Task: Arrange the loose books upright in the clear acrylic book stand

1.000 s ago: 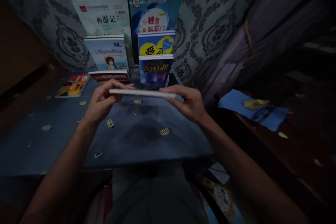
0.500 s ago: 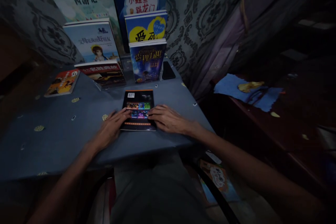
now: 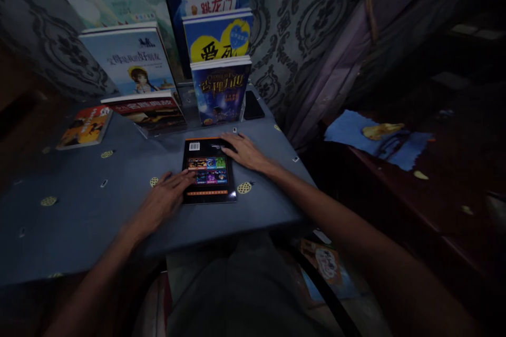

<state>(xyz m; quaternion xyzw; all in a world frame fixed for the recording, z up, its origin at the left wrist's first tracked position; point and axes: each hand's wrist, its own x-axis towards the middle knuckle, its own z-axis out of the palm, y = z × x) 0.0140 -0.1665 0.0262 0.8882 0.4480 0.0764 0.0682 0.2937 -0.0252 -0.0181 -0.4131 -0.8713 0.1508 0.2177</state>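
Note:
A dark book [image 3: 209, 192] lies flat on the blue tablecloth [image 3: 130, 189], its back cover up, with a white barcode label, rows of small coloured pictures and an orange strip. My left hand [image 3: 169, 192] rests at the book's left edge, its stretched fingertips on the cover. At the upper right corner, my right hand [image 3: 245, 151] lies with its fingers extended over the cover's edge. Neither hand is wrapped round anything.
Upright books, among them a blue-purple one [image 3: 221, 92] and a light blue one [image 3: 126, 60], stand behind. An orange book [image 3: 85, 127] lies at left, a black phone [image 3: 253, 105] at right. A blue cloth [image 3: 348, 134] lies on the dark red surface beyond the table's right edge.
My right hand has slid from the book's right side up to its upper right corner. My left hand stays at the left edge. The camera view has shifted slightly.

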